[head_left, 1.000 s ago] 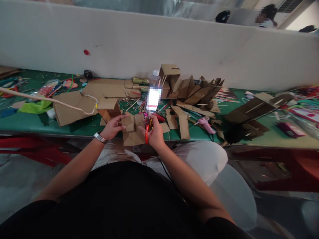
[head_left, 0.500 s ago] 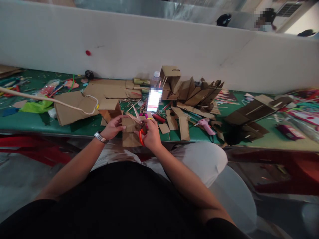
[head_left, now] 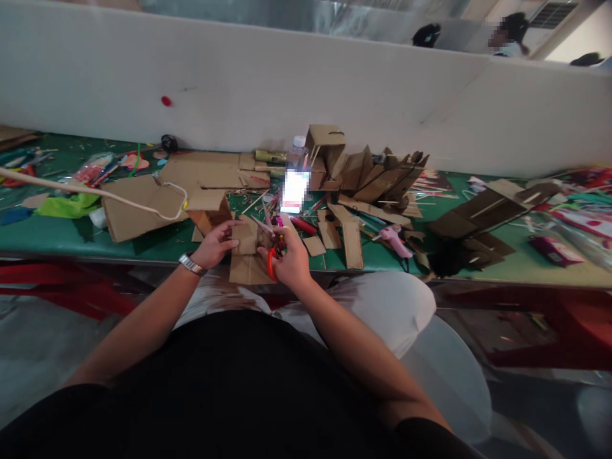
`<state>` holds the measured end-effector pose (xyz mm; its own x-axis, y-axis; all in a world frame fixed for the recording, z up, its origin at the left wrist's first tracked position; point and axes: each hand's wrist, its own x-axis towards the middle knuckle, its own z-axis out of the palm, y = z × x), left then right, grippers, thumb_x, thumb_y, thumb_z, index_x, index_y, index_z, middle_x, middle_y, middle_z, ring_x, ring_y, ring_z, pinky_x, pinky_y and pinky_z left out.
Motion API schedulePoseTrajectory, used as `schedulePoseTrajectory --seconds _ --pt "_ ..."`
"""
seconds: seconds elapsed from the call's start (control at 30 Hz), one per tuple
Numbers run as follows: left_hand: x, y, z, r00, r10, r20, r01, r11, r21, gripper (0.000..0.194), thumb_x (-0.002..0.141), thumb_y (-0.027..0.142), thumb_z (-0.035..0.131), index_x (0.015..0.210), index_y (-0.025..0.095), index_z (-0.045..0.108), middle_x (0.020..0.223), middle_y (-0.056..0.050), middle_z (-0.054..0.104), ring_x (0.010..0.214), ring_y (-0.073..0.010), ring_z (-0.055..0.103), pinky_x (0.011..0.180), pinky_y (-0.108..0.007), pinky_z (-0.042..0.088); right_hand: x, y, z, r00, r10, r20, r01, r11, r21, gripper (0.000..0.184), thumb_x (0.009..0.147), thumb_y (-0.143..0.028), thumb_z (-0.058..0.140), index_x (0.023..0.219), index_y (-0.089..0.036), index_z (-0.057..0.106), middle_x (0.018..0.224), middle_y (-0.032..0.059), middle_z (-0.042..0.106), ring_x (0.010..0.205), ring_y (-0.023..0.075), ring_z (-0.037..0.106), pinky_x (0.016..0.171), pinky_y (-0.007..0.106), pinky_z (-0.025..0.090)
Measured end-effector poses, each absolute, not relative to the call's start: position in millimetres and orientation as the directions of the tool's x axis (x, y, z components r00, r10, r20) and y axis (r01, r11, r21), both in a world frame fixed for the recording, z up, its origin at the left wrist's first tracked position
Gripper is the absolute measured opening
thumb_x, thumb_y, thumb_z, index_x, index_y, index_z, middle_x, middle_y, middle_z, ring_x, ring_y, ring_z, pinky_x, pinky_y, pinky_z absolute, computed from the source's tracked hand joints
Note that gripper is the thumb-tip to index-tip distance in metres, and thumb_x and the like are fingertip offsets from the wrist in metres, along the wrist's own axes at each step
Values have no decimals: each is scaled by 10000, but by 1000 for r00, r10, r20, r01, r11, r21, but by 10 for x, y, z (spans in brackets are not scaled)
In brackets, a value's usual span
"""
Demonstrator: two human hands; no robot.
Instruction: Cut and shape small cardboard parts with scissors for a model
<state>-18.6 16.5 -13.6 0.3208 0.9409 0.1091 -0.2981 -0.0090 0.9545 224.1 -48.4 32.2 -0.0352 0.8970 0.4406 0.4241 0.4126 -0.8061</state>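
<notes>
My left hand (head_left: 217, 245) is closed on the left edge of a small cardboard piece (head_left: 246, 237), thumb in front and fingers behind. In my right hand (head_left: 291, 258) is a pair of orange-handled scissors (head_left: 271, 262), fingers wrapped round the grips. The scissor blades are apart and point up and to the left, close to the piece's right side; whether they touch it I cannot tell. Below the held piece, another flap of cardboard (head_left: 246, 270) hangs at the table's front edge; whether the two are joined is unclear.
A lit phone (head_left: 295, 190) leans before a clear bottle (head_left: 298, 153). Cardboard cutouts (head_left: 354, 244) and a pink glue gun (head_left: 394, 238) lie to the right. A folded cardboard sheet (head_left: 138, 207) and a long cord-like strip (head_left: 71, 186) are on the left. A low white partition (head_left: 239, 83) stands behind.
The scissors have shifted away from the cardboard's top, and their blades now sit by its right side. My left hand keeps its hold on the piece.
</notes>
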Motion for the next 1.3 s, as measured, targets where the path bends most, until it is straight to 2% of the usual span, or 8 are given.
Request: schedulePoseTrajectory --seconds 0.23,0.37,0.67,1.0,1.13,1.3 --pt "-196 185 -181 362 920 146 -272 -46 961 609 732 268 951 1300 239 732 1221 -97 779 1110 -243 736 932 -322 577 2241 -467 318 -66 860 505 394 488 -779 380 853 -304 777 1209 -238 661 1057 63 744 930 241 701 893 384 572" --pt "-208 193 -208 336 925 176 -219 -105 970 602 725 285 954 1287 229 749 1285 -103 755 1156 -244 715 965 -321 570 2241 -444 287 -55 877 477 374 461 -805 379 848 -288 763 1210 -250 658 1064 62 736 931 243 704 865 379 574" --pt "-217 202 -256 333 914 230 -151 -189 970 605 732 302 949 1293 201 747 1246 -122 774 1119 -251 740 931 -328 605 2237 -455 303 -53 874 484 345 471 -812 351 854 -270 733 1192 -243 646 1058 59 744 920 228 711 864 367 566" --pt "-186 164 -183 376 900 220 -89 -201 975 608 777 320 920 1334 173 725 1281 -159 764 1045 -234 767 873 -314 631 2219 -483 313 -14 888 460 281 445 -850 354 843 -291 743 1178 -239 641 1049 59 733 875 214 717 808 339 580" --pt "-185 155 -160 375 900 224 -76 -211 975 628 778 327 919 1350 161 719 1312 -175 753 1077 -249 760 910 -342 624 2208 -479 336 -11 886 463 264 449 -853 346 841 -281 723 1174 -227 642 1012 47 719 831 190 699 767 313 578" --pt "-190 163 -159 372 901 225 -81 -210 974 628 772 323 921 1345 161 722 1257 -165 772 1054 -247 758 917 -350 618 2197 -483 341 -1 885 465 259 450 -855 356 842 -286 715 1186 -230 647 998 46 720 821 188 700 742 303 580"
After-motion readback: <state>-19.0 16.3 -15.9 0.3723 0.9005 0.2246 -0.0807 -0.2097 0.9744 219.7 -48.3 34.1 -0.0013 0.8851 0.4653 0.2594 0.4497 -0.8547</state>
